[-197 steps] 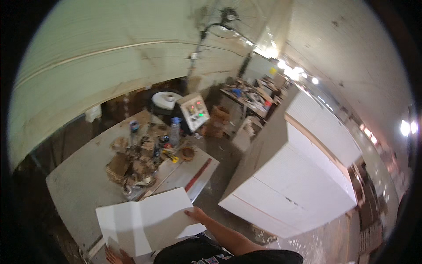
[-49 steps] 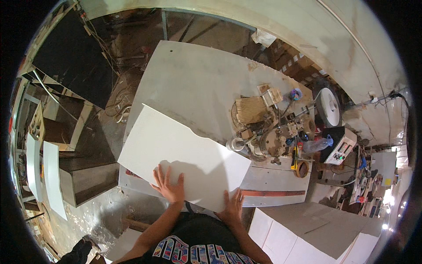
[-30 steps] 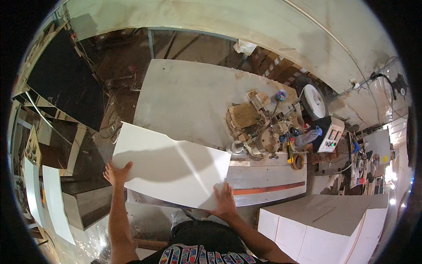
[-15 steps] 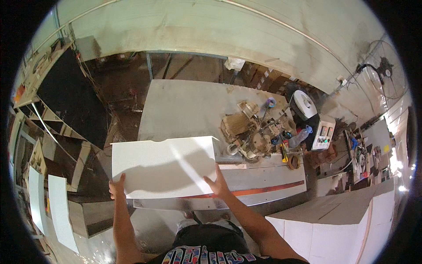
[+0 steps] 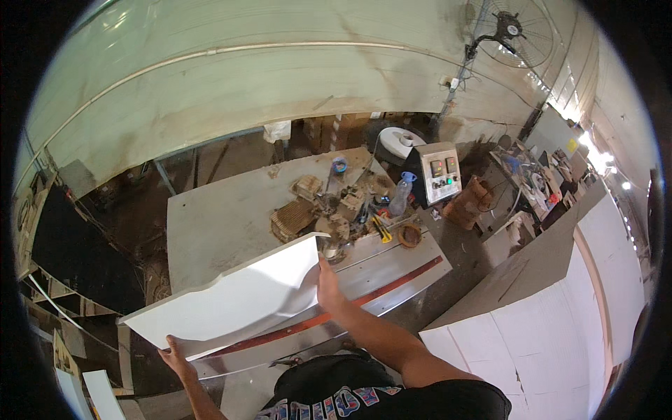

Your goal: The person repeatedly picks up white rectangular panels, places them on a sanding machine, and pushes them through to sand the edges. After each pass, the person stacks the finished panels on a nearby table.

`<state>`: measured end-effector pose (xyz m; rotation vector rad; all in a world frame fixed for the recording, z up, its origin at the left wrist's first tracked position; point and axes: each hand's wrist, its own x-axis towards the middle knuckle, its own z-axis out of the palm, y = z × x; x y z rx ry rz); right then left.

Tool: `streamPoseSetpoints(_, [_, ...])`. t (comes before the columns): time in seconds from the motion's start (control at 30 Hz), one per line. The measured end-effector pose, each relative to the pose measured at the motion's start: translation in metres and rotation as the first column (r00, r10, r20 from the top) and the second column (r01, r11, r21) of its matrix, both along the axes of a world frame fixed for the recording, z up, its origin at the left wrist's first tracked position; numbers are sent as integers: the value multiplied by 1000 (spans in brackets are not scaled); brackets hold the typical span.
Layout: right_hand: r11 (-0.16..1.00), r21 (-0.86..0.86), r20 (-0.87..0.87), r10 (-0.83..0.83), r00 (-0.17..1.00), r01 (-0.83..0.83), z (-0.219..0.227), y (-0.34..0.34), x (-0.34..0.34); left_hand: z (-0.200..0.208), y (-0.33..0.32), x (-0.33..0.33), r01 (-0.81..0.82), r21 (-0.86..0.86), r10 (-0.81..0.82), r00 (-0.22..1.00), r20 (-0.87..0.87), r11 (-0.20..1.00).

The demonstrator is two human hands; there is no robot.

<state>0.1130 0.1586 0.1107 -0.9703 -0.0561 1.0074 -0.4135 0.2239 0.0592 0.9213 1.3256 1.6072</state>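
The white panel (image 5: 231, 297) is in the person's 2 hands, over the left part of the bench's near edge, its left end reaching past the bench's left edge. It is tilted, with its far long edge raised so that the thickness shows; whether its underside touches the bench (image 5: 217, 210) cannot be told. The left hand (image 5: 178, 361) grasps the near left corner of the panel, thumb on the white face and the other fingers mostly hidden. The right hand (image 5: 327, 285) grips the panel's right end, close to the raised edge; its fingers are partly out of sight.

Beyond that end, a dusty machine (image 5: 292, 216) with a ribbed housing stands toward the bench's right edge. A yellow cutter (image 5: 381, 229) lies beside it, next to a brown ring (image 5: 409, 235), both near the right edge. A clear bottle (image 5: 401, 196) with a blue top stands farther back along that edge, and just past it is a control box (image 5: 441, 175) with 1 lit green button. A red strip (image 5: 399, 278) runs along the near edge, partly covered by the panel, toward the near right corner.
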Motion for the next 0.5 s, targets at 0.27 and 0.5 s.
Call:
streamPoseSetpoints(0.27, [980, 27, 100, -197, 975, 195, -41, -57, 134, -19, -2, 127, 198, -10, -198, 980, 8, 980])
streamPoseSetpoints(0.5, [964, 33, 255, -265, 930, 265, -70, -118, 202, -10, 0, 185, 368, -107, -370, 929, 2, 924])
